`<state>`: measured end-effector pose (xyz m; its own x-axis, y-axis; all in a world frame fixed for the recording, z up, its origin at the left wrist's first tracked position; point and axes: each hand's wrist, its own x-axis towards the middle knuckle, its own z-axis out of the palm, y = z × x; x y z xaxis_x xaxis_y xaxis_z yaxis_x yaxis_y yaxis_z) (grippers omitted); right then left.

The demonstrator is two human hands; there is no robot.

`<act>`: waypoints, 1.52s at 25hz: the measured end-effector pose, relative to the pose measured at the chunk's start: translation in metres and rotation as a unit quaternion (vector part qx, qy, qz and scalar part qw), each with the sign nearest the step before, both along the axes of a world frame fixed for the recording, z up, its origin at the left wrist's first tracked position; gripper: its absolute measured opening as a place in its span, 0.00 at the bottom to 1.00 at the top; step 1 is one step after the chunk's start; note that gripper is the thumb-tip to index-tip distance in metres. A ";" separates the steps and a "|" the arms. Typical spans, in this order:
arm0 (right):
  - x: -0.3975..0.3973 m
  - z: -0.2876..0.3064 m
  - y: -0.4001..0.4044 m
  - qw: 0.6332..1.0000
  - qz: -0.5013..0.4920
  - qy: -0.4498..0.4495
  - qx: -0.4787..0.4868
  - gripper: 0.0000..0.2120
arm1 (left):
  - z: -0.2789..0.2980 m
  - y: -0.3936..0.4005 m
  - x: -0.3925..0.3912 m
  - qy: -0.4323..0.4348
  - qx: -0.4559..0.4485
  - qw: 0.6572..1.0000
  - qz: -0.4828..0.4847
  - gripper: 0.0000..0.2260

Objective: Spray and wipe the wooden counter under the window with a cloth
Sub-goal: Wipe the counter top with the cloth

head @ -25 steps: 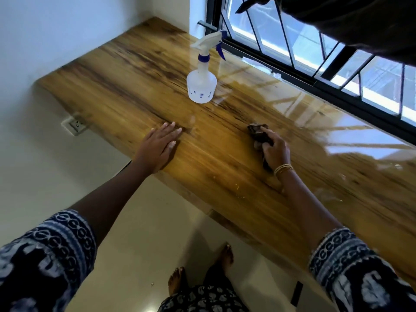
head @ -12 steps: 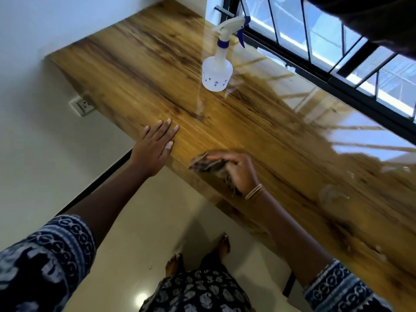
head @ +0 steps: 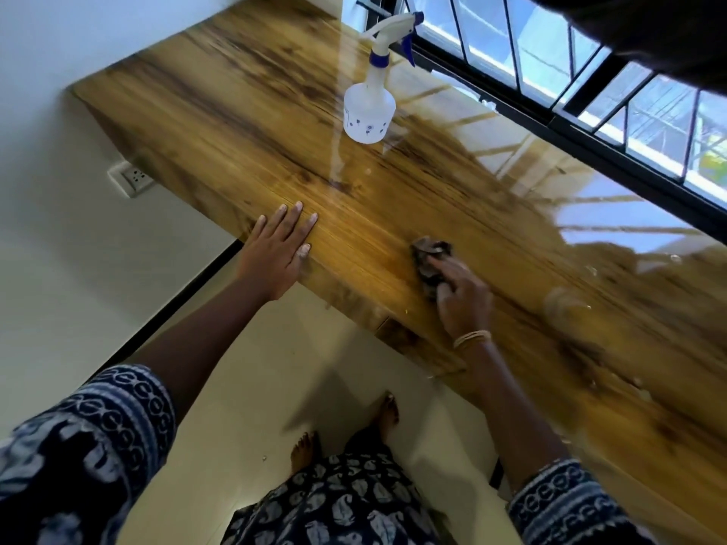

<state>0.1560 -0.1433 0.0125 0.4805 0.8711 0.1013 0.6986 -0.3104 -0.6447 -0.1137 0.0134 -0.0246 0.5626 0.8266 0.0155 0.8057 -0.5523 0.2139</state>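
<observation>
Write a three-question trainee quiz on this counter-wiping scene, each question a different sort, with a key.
1. True or false: the spray bottle stands upright on the wooden counter.
2. The left hand is: A) holding the bottle B) resting flat on the counter's front edge C) touching the window.
3. Fill in: the right hand presses a dark ____ on the counter.

Key: 1 true; 2 B; 3 cloth.
</observation>
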 end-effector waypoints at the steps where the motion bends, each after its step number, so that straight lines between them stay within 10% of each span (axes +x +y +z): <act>1: -0.026 -0.001 0.000 0.999 0.048 -0.006 0.016 0.24 | 0.000 -0.001 0.000 0.004 0.000 1.000 -0.002 0.27; 5: -0.098 -0.004 -0.004 0.985 0.158 0.027 0.059 0.21 | 0.002 0.000 -0.001 0.016 -0.008 1.000 -0.001 0.24; 10: -0.058 0.033 0.037 0.887 -0.066 0.436 0.138 0.23 | 0.010 0.004 -0.007 0.032 -0.026 0.998 -0.041 0.25; 13: -0.016 0.032 0.076 0.944 -0.110 0.306 0.052 0.22 | 0.016 0.007 -0.011 0.042 -0.053 0.996 -0.066 0.28; 17: -0.061 0.016 0.075 0.993 0.107 0.037 -0.043 0.24 | 0.019 0.006 -0.010 0.038 -0.066 0.995 -0.059 0.30; 20: -0.092 0.000 0.051 0.965 0.230 0.123 -0.034 0.25 | 0.023 0.003 -0.009 0.031 -0.078 0.995 -0.054 0.29; 25: -0.046 0.023 0.041 0.912 0.046 0.406 0.029 0.19 | 0.019 -0.004 -0.003 0.051 -0.048 0.997 -0.035 0.28; 29: -0.010 0.023 0.023 0.949 -0.073 0.306 0.033 0.18 | 0.024 -0.004 -0.001 0.018 -0.061 0.998 -0.031 0.27; 32: -0.056 0.016 0.006 0.968 0.039 0.242 -0.047 0.19 | 0.024 -0.006 0.000 0.015 -0.056 0.998 -0.026 0.26; 35: -0.080 0.012 0.002 0.942 0.118 0.310 -0.051 0.17 | 0.023 -0.011 0.009 -0.007 -0.064 0.998 -0.013 0.25; 38: -0.054 0.025 -0.006 0.888 -0.002 0.459 0.013 0.17 | 0.027 -0.023 0.025 -0.063 -0.096 0.992 -0.045 0.23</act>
